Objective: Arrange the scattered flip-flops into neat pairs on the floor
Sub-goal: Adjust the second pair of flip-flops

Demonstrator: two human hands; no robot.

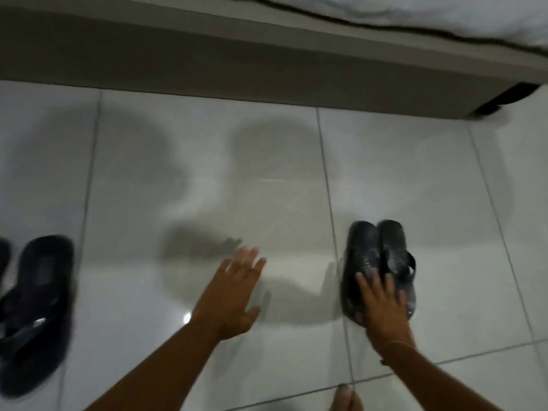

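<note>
A pair of black flip-flops (378,256) stands side by side on the white tile floor at the right, toes pointing away from me. My right hand (382,310) lies on their heel ends, fingers spread over both; whether it grips them I cannot tell. My left hand (231,292) hovers open over bare tile in the middle, fingers apart and holding nothing. A larger dark flip-flop (38,307) lies blurred at the left edge, with a sliver of another dark one (3,253) beside it, cut off by the frame.
A grey bed base (267,63) runs across the top, white bedding (444,13) hanging over it, and a dark bed foot (501,99) at the right. A bare toe (345,398) shows at the bottom edge. Glossy tiles (207,188) carry shadows.
</note>
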